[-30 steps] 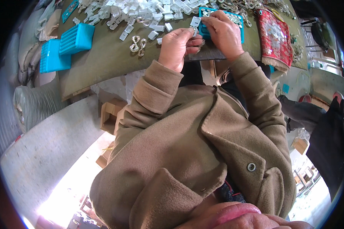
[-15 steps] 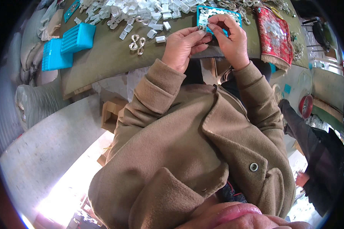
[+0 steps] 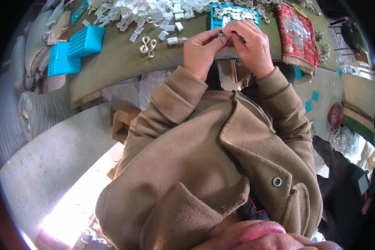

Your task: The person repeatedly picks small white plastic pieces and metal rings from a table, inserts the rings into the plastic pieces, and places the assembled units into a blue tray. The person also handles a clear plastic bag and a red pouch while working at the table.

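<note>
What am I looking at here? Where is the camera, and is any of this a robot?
There is no robot: the left hand and right hand are a person's own, bare. The head-worn camera, a wide fisheye, looks down, so straight edges bend and the brown coat fills the middle. On the table lie a heap of pale plastic pieces, looped cords, blue trays to the left and a fringed red cloth to the right. A blue tray of round pale pieces sits just beyond the hands. The left fingers seem to pinch a small piece, the right fingers close beside it; it is too hidden to identify.
</note>
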Motion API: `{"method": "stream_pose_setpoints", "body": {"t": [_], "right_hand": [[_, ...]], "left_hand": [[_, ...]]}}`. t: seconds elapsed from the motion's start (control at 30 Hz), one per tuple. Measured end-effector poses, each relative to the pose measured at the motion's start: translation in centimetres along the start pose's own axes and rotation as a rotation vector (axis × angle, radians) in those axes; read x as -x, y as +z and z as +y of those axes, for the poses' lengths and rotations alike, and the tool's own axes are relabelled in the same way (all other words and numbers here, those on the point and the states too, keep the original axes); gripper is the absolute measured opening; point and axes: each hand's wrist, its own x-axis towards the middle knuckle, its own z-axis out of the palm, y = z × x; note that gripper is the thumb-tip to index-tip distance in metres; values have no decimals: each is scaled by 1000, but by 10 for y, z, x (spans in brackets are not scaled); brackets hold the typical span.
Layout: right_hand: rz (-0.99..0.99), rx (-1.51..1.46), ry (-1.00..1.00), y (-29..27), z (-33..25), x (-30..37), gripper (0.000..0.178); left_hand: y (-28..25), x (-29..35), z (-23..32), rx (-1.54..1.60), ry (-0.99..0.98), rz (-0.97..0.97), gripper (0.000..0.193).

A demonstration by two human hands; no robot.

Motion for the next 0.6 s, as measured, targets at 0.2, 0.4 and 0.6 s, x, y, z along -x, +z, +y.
{"method": "stream_pose_setpoints", "body": {"t": [0.2, 0.4, 0.6], "right_hand": [[-119, -440, 368, -10, 5, -3, 27], [-161, -1105, 619, -10, 7, 0, 48], [-136, -1076, 778, -5, 4, 5, 32]], "left_hand": [[4, 3, -2, -47, 41, 9, 29], [0, 1, 4, -57, 172, -93, 29], [5, 4, 6, 72, 21, -80, 24]]}}
